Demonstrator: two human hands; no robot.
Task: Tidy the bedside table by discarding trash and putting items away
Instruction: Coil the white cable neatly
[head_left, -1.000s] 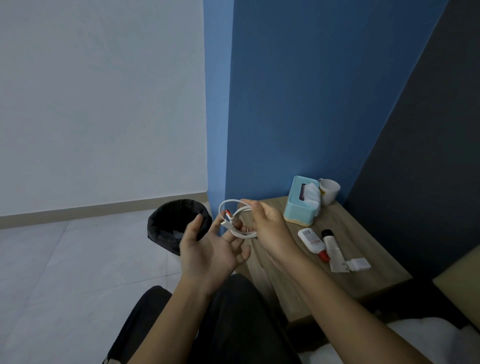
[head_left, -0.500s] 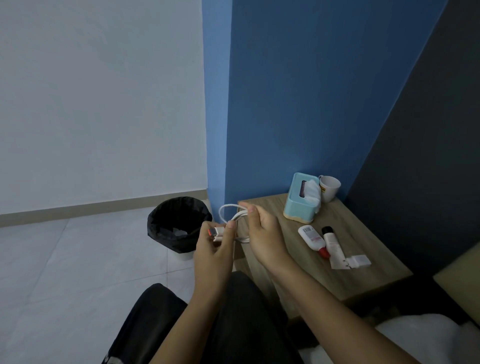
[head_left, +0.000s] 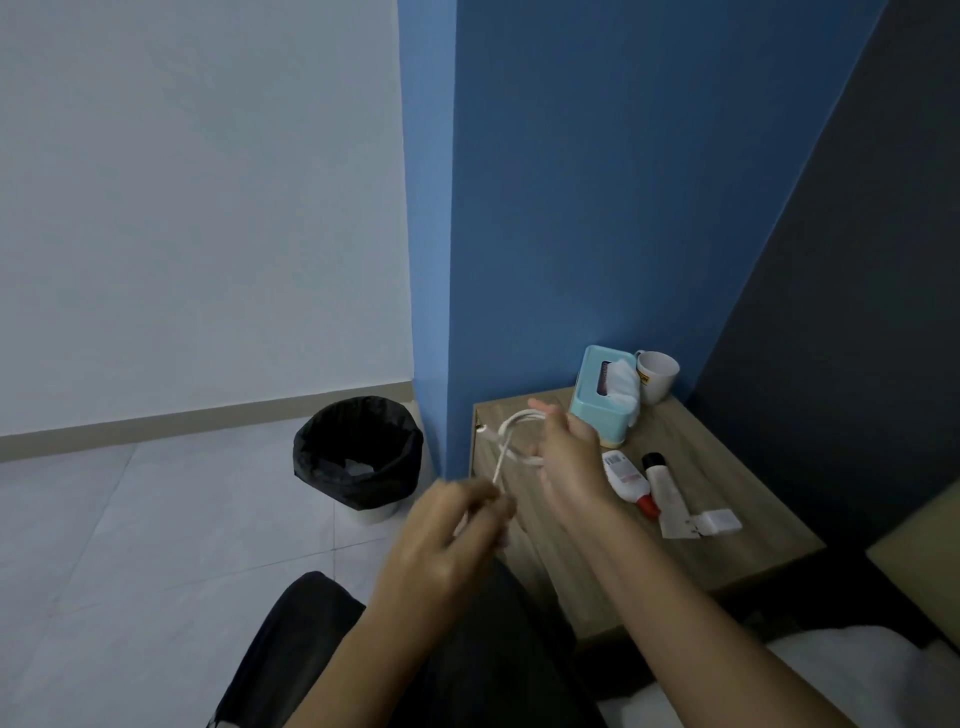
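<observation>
Now the left hand (head_left: 452, 530) has dropped from beside the coil toward the lower centre of the frame, smeared by its own motion. A second ago it lay palm-up and slack under the loops, then it closed on the loose end. It now draws one strand of the white cable (head_left: 511, 422) down and away from the bundle, the fingertips seemingly pinched on that strand, though the blur hides the exact grip. The right hand (head_left: 569, 457) stays near the middle of the frame over the near left corner of the surface (head_left: 727, 457), fingers curled round the coiled loops and keeping them together. This looks like the tail being pulled out so it can be wound round the coil to bind it. The cable is therefore bundled but not yet put away, held in the air between both hands. Right of centre, the tissue box (head_left: 597, 410), mug (head_left: 658, 375), two tubes (head_left: 626, 475) and a small white box (head_left: 719, 521) still wait on the surface. The bin (head_left: 314, 467) stands on the floor left of centre.
</observation>
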